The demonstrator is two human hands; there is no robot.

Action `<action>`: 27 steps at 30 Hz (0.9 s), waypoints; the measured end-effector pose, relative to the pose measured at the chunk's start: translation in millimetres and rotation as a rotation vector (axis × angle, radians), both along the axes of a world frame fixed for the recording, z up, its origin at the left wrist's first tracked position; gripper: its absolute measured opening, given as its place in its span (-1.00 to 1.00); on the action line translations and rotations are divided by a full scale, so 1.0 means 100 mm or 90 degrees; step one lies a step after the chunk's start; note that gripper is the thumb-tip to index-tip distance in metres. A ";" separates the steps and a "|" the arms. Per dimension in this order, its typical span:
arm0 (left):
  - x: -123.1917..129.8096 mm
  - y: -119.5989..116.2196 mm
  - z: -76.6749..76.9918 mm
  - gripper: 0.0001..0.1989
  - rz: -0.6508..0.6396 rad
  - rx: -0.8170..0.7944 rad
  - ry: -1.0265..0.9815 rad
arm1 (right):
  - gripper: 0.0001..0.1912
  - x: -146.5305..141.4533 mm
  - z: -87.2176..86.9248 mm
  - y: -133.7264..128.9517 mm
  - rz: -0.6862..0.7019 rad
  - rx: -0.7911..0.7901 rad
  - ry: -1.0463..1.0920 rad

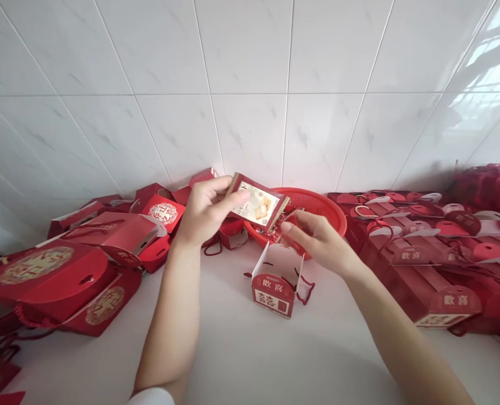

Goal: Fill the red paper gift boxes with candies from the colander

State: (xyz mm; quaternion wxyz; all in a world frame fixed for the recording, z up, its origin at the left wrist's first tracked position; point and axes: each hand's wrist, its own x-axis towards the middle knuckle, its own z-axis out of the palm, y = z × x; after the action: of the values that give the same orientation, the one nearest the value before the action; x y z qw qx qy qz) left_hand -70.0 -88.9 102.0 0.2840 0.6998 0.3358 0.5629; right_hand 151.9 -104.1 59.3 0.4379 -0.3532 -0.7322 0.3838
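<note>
L hand (pixel 199 216) pinched packet (pixel 260 205) btwn thumb + fingers, above box (pixel 273 287). R hand (pixel 321 244) half-curled over box's back edge; hold, if any, unclear. Box open-topped. Basket (pixel 317 199) behind box. Gaps btwn box and L stack (pixel 123 230), R stack (pixel 444 301); counter (pixel 241 349) extended in front.

Marbled tile wall (pixel 250 135) — window glare (pixel 497 64) at right — pale tabletop (pixel 241 360).
</note>
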 end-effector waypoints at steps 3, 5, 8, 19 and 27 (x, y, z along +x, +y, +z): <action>-0.08 -0.02 0.02 -0.77 0.001 -0.014 0.039 | -0.58 -0.05 -0.02 0.01 0.001 0.002 0.005; -0.07 -0.02 0.02 -0.76 -0.033 -0.052 0.130 | -0.57 -0.04 0.01 0.00 -0.030 0.006 0.063; 0.03 -0.01 -0.01 -0.72 -0.096 -0.074 0.312 | -0.61 0.02 0.06 -0.02 -0.025 -0.004 0.122; 0.12 0.09 -0.10 -0.82 -0.098 -0.126 0.548 | -0.58 0.02 -0.08 0.03 -0.072 0.096 -0.146; 0.12 0.20 -0.23 -0.80 -0.207 -0.294 0.731 | -0.77 -0.08 -0.05 -0.09 -0.138 0.140 -0.328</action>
State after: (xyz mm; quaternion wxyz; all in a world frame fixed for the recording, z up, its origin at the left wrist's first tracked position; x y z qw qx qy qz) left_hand -58.1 -69.2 79.4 0.2839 0.8530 0.4363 -0.0390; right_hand 144.0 -113.4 53.8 0.3120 -0.4656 -0.8143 0.1510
